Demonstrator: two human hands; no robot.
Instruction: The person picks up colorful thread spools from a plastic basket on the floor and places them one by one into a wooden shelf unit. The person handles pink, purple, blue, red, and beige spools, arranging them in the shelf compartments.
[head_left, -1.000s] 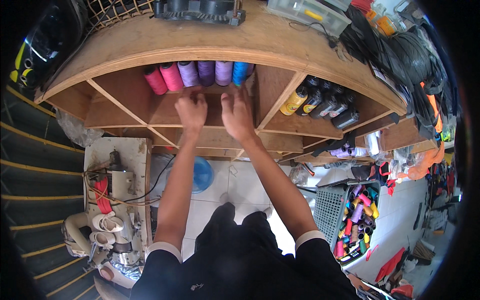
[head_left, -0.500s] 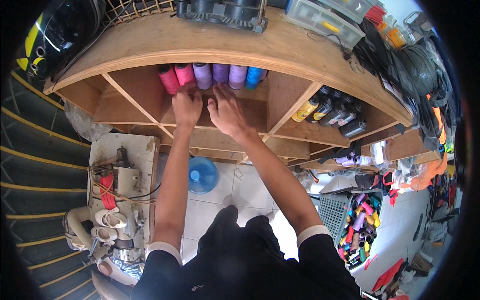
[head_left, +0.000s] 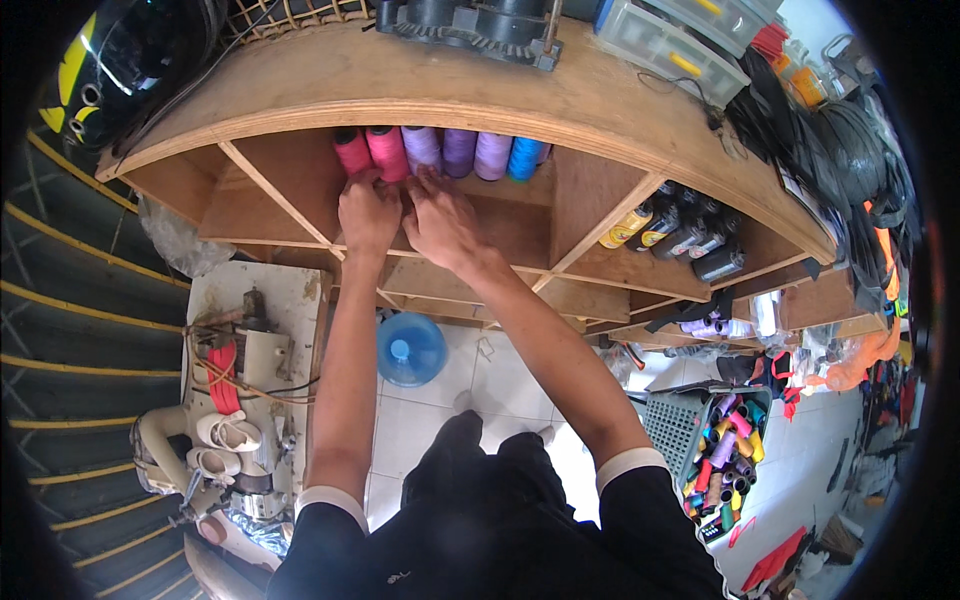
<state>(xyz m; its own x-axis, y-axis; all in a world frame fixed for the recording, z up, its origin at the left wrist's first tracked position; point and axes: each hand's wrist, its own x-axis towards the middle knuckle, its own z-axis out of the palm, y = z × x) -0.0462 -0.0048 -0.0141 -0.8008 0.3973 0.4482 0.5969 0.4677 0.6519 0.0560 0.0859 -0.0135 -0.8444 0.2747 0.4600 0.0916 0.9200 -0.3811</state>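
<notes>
A row of thread spools stands in the middle compartment of a wooden shelf. From the left they are a pink spool [head_left: 351, 151], a second pink spool [head_left: 387, 153], a lavender spool [head_left: 421, 148], a dark purple spool [head_left: 459, 153], another lavender spool [head_left: 492, 156] and a blue spool [head_left: 525, 158]. My left hand [head_left: 369, 214] is at the foot of the pink spools, fingers curled; what they hold, if anything, is hidden. Beside it, my right hand [head_left: 442, 218] reaches its fingers out against the lower front of the left lavender spool, without wrapping round it.
Dark bottles [head_left: 687, 238] fill the shelf's right compartment. A grey basket [head_left: 668, 432] of loose spools stands on the floor at right. A sewing machine [head_left: 262, 365] is at left. A blue water jug [head_left: 410, 350] sits below the shelf. Plastic drawers [head_left: 680, 62] stand on top.
My right hand has shifted left along the row, from the dark purple spool to the left lavender one, closer to my left hand. The whole view has moved slightly.
</notes>
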